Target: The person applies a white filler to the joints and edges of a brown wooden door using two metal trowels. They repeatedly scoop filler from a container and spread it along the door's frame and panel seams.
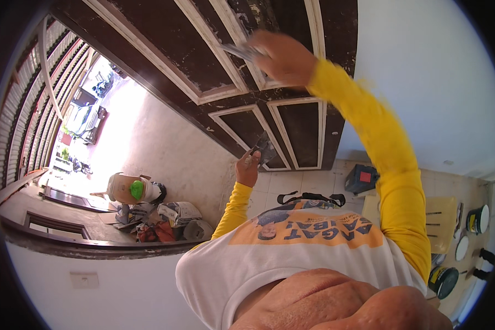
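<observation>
In front of me stands a dark brown panelled door [195, 44] whose raised mouldings are coated in whitish filler. My right hand [285, 59] is closed round a grey, flat-bladed putty knife [239, 52], blurred by motion. Its blade lies over a pale moulding in the door's upper part; whether it touches cannot be told. Lower down, my left hand [248, 166] grips a dark, smeared, broad-bladed putty knife [265, 147], thumb on top. That blade is in front of a lower door panel [239, 127]. Both sleeves are yellow.
Buckets [125, 188] and sacks [179, 213] sit by the wall at left, beside a bright opening to outdoors. A dark box [361, 179] stands on the tiles near the door's bottom. At right are a yellow plastic chair [440, 223] and paint pails [477, 219].
</observation>
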`<state>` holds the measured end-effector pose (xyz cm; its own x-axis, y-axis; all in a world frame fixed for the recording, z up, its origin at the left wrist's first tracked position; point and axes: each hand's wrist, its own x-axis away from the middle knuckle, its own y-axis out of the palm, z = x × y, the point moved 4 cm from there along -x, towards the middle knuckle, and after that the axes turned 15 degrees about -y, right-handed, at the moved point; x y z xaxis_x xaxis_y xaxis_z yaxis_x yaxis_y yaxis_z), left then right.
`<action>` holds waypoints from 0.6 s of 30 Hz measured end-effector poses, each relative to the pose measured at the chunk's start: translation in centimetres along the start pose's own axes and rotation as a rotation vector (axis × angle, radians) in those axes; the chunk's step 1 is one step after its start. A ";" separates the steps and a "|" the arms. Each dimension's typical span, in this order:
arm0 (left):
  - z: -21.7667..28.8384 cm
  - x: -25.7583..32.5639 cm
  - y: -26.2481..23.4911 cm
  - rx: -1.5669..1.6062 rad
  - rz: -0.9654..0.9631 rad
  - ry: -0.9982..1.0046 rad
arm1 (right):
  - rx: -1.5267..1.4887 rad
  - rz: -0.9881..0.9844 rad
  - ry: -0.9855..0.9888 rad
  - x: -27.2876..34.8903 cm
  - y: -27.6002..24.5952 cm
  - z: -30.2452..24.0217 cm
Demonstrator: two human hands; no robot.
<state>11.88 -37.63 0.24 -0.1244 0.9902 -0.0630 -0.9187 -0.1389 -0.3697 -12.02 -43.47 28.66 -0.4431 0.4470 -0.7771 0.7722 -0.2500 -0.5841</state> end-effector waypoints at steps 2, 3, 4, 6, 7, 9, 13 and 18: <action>-1.4 0.4 0.8 0.011 -0.031 -0.051 | -0.245 0.141 0.036 7.8 -2.0 -3.1; -2.1 0.8 2.0 0.016 -0.069 -0.079 | -0.515 0.254 0.301 12.7 -2.6 -3.0; -2.5 0.8 3.4 0.084 -0.110 -0.062 | -0.768 0.386 0.584 17.9 -2.9 -2.8; -3.8 2.0 6.5 0.184 -0.234 -0.137 | -0.315 0.402 0.316 26.9 -4.1 -3.6; -4.2 2.6 7.7 0.216 -0.285 -0.210 | -0.093 0.383 0.190 30.6 -4.8 -5.0; -6.3 4.6 9.5 -0.245 -0.210 0.720 | 0.072 0.359 0.228 36.4 -6.2 -9.0; -0.8 13.3 18.4 0.828 -1.077 -0.898 | -0.479 0.875 0.814 50.2 -8.6 -18.2; 0.1 23.5 25.9 0.719 -1.427 -0.939 | -0.566 1.637 1.017 58.4 -8.1 -32.4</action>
<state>-14.83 -17.95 -10.75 0.8818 0.0537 0.4686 -0.4328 0.4869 0.7587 -29.44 12.48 -4.39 0.9086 0.4020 0.1128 0.2204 -0.6913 0.6881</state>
